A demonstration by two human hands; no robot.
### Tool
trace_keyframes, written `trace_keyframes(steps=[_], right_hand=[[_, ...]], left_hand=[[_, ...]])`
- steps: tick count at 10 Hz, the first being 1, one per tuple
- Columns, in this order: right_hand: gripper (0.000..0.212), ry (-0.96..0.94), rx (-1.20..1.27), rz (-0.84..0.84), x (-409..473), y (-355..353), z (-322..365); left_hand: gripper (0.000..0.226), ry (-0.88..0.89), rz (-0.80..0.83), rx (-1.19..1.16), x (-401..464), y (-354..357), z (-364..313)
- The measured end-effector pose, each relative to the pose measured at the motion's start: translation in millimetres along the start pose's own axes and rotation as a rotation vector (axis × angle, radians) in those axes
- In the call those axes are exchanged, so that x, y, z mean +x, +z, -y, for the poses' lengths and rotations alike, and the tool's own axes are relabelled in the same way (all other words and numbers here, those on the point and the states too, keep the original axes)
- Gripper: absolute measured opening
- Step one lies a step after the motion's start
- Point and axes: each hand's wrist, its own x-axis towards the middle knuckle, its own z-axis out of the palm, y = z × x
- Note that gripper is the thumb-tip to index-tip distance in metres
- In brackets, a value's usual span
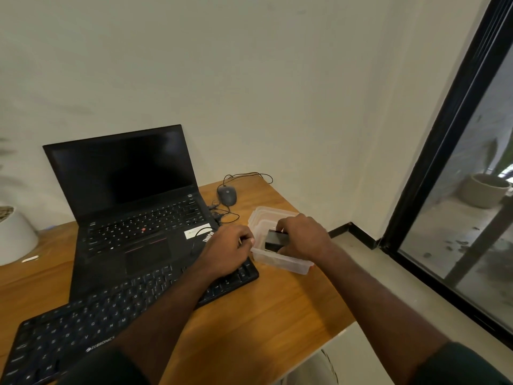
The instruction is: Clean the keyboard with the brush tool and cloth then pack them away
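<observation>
A black external keyboard (91, 326) lies slantwise on the wooden desk (263, 315), in front of an open black laptop (130, 207). To its right stands a clear plastic container (277, 261). My right hand (302, 237) reaches into the container and grips a dark grey block-shaped tool (273, 240) with a red edge. My left hand (230, 248) rests above the keyboard's right end at the container's left rim, fingers curled; what it holds is not visible. No cloth shows.
A grey wired mouse (227, 195) and its looped cable (244, 176) lie behind the container. A white plant pot (14, 234) stands at the far left, with a small white stick (30, 259) beside it. The desk edge runs at the right, beside a dark-framed window (444, 168).
</observation>
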Motion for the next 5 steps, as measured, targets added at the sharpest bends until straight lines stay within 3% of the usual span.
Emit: trace_keyframes(steps=[3, 5], right_hand=[[0.062, -0.005, 0.062, 0.110, 7, 2, -3], [0.064, -0.008, 0.170, 0.054, 7, -3, -7]], left_hand=[[0.010, -0.002, 0.003, 0.025, 5, 3, 2], [0.009, 0.002, 0.005, 0.024, 13, 5, 6]])
